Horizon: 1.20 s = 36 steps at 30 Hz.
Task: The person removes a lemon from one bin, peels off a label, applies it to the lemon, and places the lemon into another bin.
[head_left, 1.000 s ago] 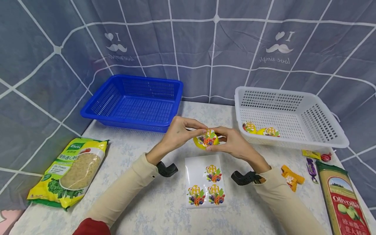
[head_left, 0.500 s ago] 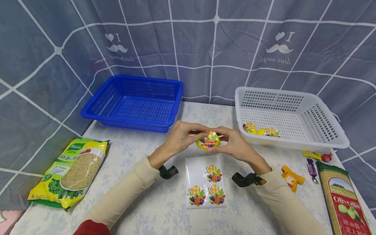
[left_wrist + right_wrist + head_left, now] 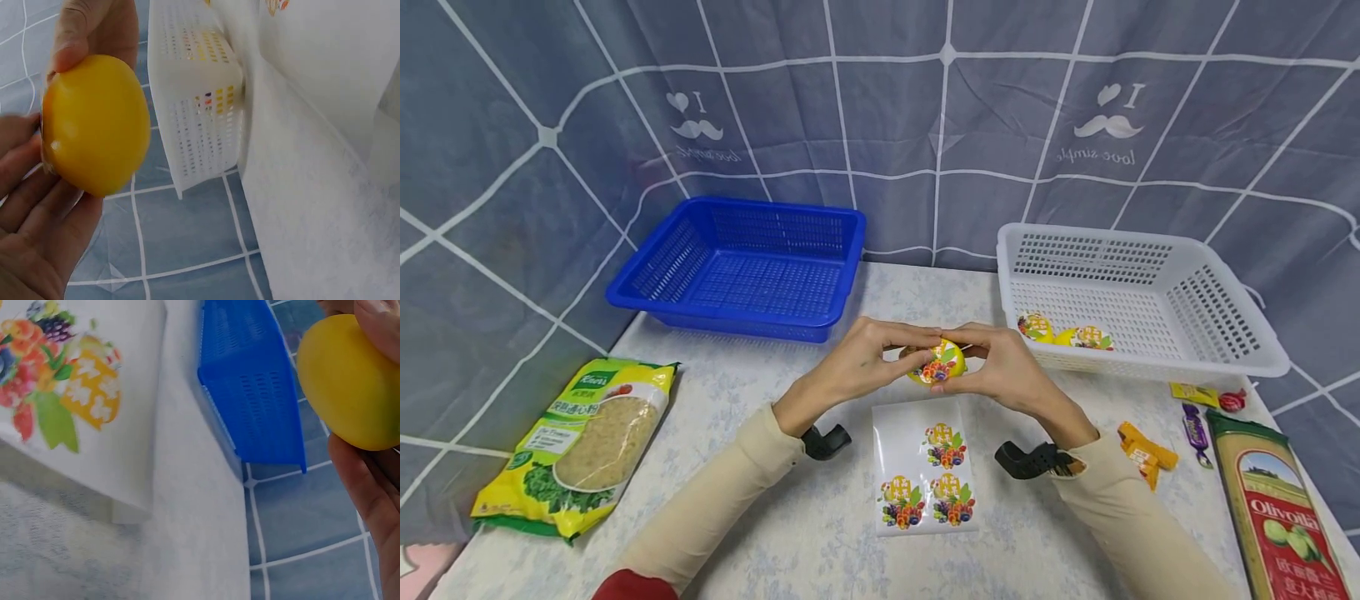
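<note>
Both hands hold one yellow lemon (image 3: 937, 363) above the table, between the two baskets. A fruit-print sticker covers its near face. My left hand (image 3: 868, 358) grips it from the left, thumb and fingers curled round the lemon (image 3: 94, 125). My right hand (image 3: 1000, 367) grips it from the right, its fingers round the lemon (image 3: 350, 381). Below the hands lies a white sticker sheet (image 3: 925, 467) with three fruit stickers left on it.
An empty blue basket (image 3: 737, 262) stands at the back left. A white basket (image 3: 1150, 300) at the back right holds two stickered lemons (image 3: 1063, 332). A yellow food bag (image 3: 580, 442) lies at left. An olive oil box (image 3: 1277, 508), candies (image 3: 1206, 408) and orange snacks (image 3: 1142, 454) lie at right.
The hands have turned the lemon a little and drawn closer round it; the sticker now faces more toward the camera. The rest has not moved.
</note>
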Each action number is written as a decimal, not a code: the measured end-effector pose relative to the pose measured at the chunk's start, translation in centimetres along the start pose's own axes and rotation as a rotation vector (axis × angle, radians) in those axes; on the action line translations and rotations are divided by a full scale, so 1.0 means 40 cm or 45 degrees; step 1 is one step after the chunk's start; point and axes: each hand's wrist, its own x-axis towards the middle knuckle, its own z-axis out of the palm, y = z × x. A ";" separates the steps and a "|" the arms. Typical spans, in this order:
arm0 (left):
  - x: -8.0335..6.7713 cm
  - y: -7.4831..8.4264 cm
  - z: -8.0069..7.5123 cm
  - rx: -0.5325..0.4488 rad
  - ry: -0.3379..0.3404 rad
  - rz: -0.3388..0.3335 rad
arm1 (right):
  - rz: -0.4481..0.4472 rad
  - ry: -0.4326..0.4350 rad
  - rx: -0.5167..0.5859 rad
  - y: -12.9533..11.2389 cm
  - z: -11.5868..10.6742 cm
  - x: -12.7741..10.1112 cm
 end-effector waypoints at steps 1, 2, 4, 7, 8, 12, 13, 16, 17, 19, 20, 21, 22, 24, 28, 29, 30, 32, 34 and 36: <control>0.000 0.001 -0.001 0.006 -0.006 0.001 | 0.004 0.002 -0.001 -0.002 -0.002 0.000; -0.001 0.002 -0.002 0.010 -0.010 0.004 | 0.007 0.001 -0.003 -0.004 -0.004 0.000; -0.001 0.003 -0.003 0.012 -0.016 0.010 | 0.017 0.002 0.005 -0.007 -0.008 -0.001; -0.001 0.005 -0.002 0.005 -0.025 0.020 | 0.031 -0.005 0.044 -0.009 -0.012 -0.004; -0.001 0.005 -0.001 -0.001 -0.026 0.024 | 0.036 -0.004 0.064 -0.010 -0.014 -0.004; 0.004 0.008 0.003 -0.045 -0.008 0.031 | 0.047 0.018 0.146 -0.015 -0.022 -0.004; 0.006 0.008 0.004 -0.059 -0.002 0.034 | 0.049 0.021 0.160 -0.016 -0.024 -0.003; 0.008 0.004 0.008 -0.088 0.017 0.045 | 0.064 0.005 0.186 -0.019 -0.029 -0.002; 0.008 0.002 0.010 -0.108 0.018 0.044 | 0.071 -0.002 0.186 -0.020 -0.030 -0.002; 0.009 -0.004 0.014 -0.139 0.016 0.042 | 0.093 -0.007 0.195 -0.021 -0.034 -0.004; 0.011 -0.007 0.017 -0.154 0.013 0.037 | 0.105 -0.008 0.204 -0.021 -0.036 -0.005; 0.012 -0.010 0.020 -0.166 0.009 0.030 | 0.119 -0.008 0.213 -0.022 -0.039 -0.007; 0.014 -0.012 0.024 -0.176 0.005 0.020 | 0.133 -0.009 0.219 -0.022 -0.041 -0.009; 0.018 -0.015 0.031 -0.198 0.001 -0.002 | 0.151 -0.008 0.233 -0.020 -0.047 -0.012; 0.028 -0.016 0.046 -0.264 0.006 -0.032 | 0.178 -0.018 0.222 -0.014 -0.061 -0.018; 0.031 -0.016 0.050 -0.283 0.005 -0.036 | 0.183 -0.022 0.219 -0.012 -0.065 -0.021; 0.033 -0.015 0.054 -0.300 0.004 -0.039 | 0.190 -0.027 0.213 -0.010 -0.070 -0.024; 0.039 -0.013 0.062 -0.308 0.006 -0.040 | 0.203 -0.046 0.223 -0.007 -0.081 -0.029; 0.046 -0.010 0.067 -0.306 0.005 -0.046 | 0.215 -0.066 0.240 -0.003 -0.094 -0.035; 0.055 -0.006 0.073 -0.296 0.013 -0.050 | 0.217 -0.085 0.292 0.003 -0.108 -0.044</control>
